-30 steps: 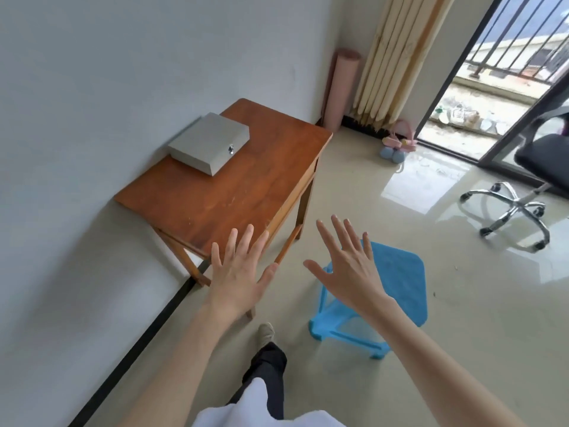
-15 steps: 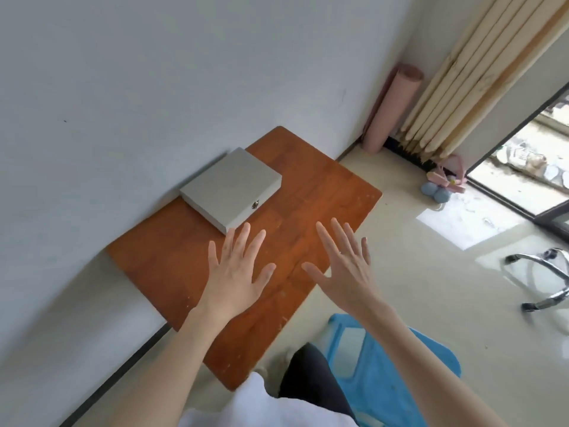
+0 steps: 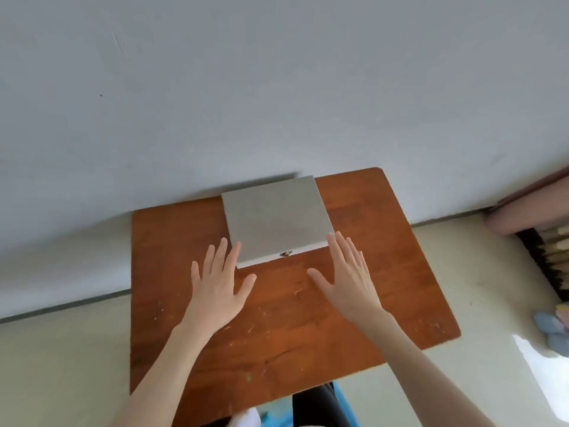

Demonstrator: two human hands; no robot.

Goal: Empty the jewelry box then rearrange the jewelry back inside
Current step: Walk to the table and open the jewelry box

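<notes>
— Both your hands are spread flat with fingers straight, holding nothing: left hand (image 3: 215, 286) near the front left corner of the jewelry box (image 3: 275, 218), right hand (image 3: 349, 277) by its front right corner.
— And the box?
— Flat, square, pale grey, lid shut, a small metal clasp (image 3: 286, 253) at the middle of its front edge. It sits at the back of your reddish-brown wooden bench (image 3: 277, 328), against the wall (image 3: 277, 87).

A scratched wooden table (image 3: 363, 303) stands against a pale wall (image 3: 277, 81) — pink roll (image 3: 529, 211) at right.
</notes>
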